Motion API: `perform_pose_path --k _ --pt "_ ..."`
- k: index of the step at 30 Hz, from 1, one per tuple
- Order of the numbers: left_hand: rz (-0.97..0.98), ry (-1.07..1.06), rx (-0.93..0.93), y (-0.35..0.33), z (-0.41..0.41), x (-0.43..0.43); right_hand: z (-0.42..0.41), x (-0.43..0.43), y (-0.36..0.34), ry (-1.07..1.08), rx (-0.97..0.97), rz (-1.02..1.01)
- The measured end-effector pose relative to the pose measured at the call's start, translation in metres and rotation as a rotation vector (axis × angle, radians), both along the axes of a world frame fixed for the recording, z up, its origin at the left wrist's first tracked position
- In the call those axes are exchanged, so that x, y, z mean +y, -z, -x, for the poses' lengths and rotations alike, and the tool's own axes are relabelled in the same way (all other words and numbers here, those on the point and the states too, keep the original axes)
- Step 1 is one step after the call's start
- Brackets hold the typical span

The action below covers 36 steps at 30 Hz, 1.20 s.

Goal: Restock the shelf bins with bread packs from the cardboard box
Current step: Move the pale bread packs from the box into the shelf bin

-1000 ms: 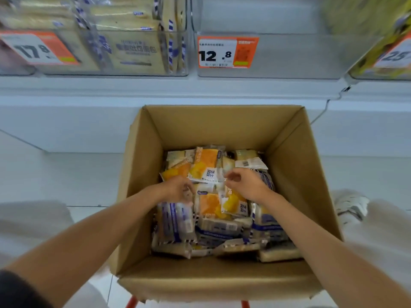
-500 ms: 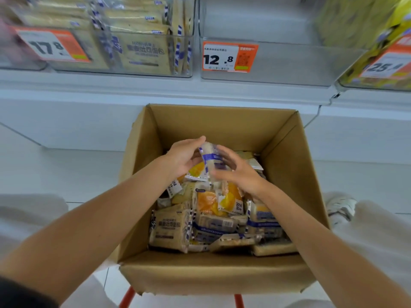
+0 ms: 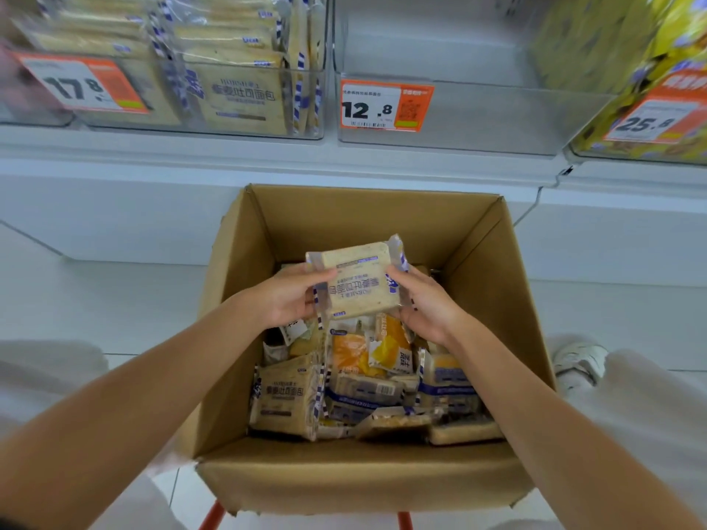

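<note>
Left hand (image 3: 290, 296) grips the left edge of a beige bread pack (image 3: 359, 281), thumb on its printed face and fingers curled behind; the right hand (image 3: 424, 304) grips the opposite edge in the same way. Between them the pack is held tilted above the other packs in the cardboard box (image 3: 367, 216), its print upside down to the camera. Lower in the box, a matching beige pack (image 3: 285, 397) lies at the left, orange packs (image 3: 363, 350) in the middle and blue-banded packs (image 3: 445, 380) at the right. On the shelf (image 3: 267, 154) behind the box, the left bin (image 3: 245, 89) holds upright beige packs of the same kind beside a 17.8 tag (image 3: 82, 84). The clear middle bin (image 3: 478, 116) carries a 12.8 tag (image 3: 384, 107). At the far right, a third bin (image 3: 631, 70) holds blurred yellow packs behind a 25.8 tag (image 3: 650, 122).
</note>
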<state>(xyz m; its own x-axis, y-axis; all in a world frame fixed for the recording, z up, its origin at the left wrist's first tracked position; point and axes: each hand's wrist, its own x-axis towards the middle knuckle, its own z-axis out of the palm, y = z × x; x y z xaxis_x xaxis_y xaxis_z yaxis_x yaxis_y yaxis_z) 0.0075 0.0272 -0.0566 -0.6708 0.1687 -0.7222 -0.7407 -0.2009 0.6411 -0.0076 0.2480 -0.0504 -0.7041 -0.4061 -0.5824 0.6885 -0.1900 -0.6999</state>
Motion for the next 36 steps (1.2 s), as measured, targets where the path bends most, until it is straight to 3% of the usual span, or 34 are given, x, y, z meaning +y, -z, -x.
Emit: perform_pose_path --k 8,10,13,16,18,20,21,23,24,26,28,30,33,36 --pt "0.197 -0.252 0.121 -0.010 -0.001 -0.021 -0.002 -0.006 0.015 -0.100 -0.004 -0.193" --pt "0.261 -0.164 0.101 -0.010 -0.002 -0.028 -0.006 -0.014 0.017 -0.086 0.036 -0.268" --pt "0.510 0.205 0.238 -0.018 -0.004 -0.032 0.001 -0.023 0.010 -0.033 0.398 -0.487" --pt "0.589 0.405 0.401 -0.030 0.005 -0.015 0.009 -0.029 -0.005 -0.341 0.656 -0.539" --pt "0.672 0.307 0.511 -0.035 0.014 -0.004 0.012 -0.029 -0.006 -0.346 0.665 -0.557" --pt "0.771 0.081 0.540 -0.032 0.017 -0.001 0.016 -0.024 0.000 -0.120 0.512 -0.513" --pt "0.715 -0.004 0.454 -0.029 0.017 -0.003 0.018 -0.020 0.004 0.009 0.379 -0.431" --pt "0.382 -0.037 0.151 -0.025 0.008 -0.002 0.019 -0.017 0.013 0.127 0.153 -0.179" --pt "0.204 -0.009 0.030 -0.021 0.001 -0.001 0.017 -0.017 0.016 0.118 0.078 -0.084" --pt "0.108 -0.055 0.004 -0.010 -0.007 0.000 0.010 -0.019 0.022 0.004 0.003 -0.023" --pt "0.202 -0.253 0.038 -0.001 -0.010 -0.008 0.002 -0.017 0.032 -0.173 0.003 -0.096" --pt "0.292 -0.372 0.071 0.008 -0.007 -0.023 -0.010 -0.016 0.047 -0.377 0.064 -0.321" --pt "0.327 -0.364 0.093 0.016 -0.007 -0.035 -0.036 -0.034 0.075 -0.670 0.149 -0.540" --pt "0.308 -0.329 0.113 0.019 -0.008 -0.032 -0.057 -0.062 0.100 -0.805 0.280 -0.655"
